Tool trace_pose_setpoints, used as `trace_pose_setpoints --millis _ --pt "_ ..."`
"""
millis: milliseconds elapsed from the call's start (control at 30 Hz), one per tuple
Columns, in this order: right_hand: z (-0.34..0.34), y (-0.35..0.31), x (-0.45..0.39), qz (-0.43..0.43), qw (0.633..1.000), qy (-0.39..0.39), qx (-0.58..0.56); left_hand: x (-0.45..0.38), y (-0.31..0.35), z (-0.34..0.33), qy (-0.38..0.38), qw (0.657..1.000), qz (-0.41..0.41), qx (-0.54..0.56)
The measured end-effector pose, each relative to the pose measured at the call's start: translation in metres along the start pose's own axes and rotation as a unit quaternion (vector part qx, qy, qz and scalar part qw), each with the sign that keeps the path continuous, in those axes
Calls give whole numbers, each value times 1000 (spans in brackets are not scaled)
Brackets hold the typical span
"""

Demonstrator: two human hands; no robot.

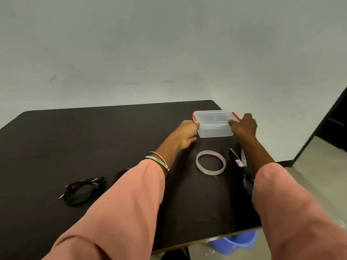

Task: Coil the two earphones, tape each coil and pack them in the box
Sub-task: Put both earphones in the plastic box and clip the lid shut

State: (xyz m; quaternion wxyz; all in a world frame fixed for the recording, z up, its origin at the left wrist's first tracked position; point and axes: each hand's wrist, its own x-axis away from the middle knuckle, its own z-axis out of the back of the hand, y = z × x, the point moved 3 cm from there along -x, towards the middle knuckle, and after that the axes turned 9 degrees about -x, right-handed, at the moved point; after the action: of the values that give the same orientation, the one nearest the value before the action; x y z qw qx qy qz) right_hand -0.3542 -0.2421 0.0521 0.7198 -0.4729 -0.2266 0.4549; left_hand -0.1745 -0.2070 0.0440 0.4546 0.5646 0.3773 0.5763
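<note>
Both of the person's arms, in salmon-pink sleeves, reach across the dark brown tabletop (93, 132) to a clear rectangular plastic box (215, 126) with red clips on its short sides, which sits near the far right corner with its lid on. The left hand (185, 134) grips the box's left end, thumb up by the red clip and fingers curled against the wall; two metal bangles (159, 160) circle that wrist. The right hand (244, 125) holds the right end, its fingers (231, 122) hooked over the lid's edge beside the other clip. Just nearer than the box, between the two forearms, a ring of clear adhesive tape (210, 165) lies flat. Beside it to the right, partly under the right forearm, lies a pair of black-handled scissors (239, 164) with a small label. Well to the left, a black earphone cable (82, 190) lies loosely bunched on the tabletop, and a second dark piece (121, 173) shows at the edge of the left sleeve, too hidden to make out. A blue plastic bucket (236, 243) stands on the floor below the tabletop's near edge.
</note>
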Motion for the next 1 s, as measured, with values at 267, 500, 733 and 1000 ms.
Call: trace_pose_setpoints --millis 267,500,733,1000 --pt "-6 -13 16 -10 995 0 -95 4 -2 19 45 997 -13 62" --pt "-34 -52 75 28 984 -82 -158 43 -9 103 170 979 -24 110" --pt "-95 -74 142 -4 952 -206 -228 101 -35 198 267 960 -29 72" --pt "-147 -82 202 19 922 -288 -259 138 -83 275 357 933 -42 -11"
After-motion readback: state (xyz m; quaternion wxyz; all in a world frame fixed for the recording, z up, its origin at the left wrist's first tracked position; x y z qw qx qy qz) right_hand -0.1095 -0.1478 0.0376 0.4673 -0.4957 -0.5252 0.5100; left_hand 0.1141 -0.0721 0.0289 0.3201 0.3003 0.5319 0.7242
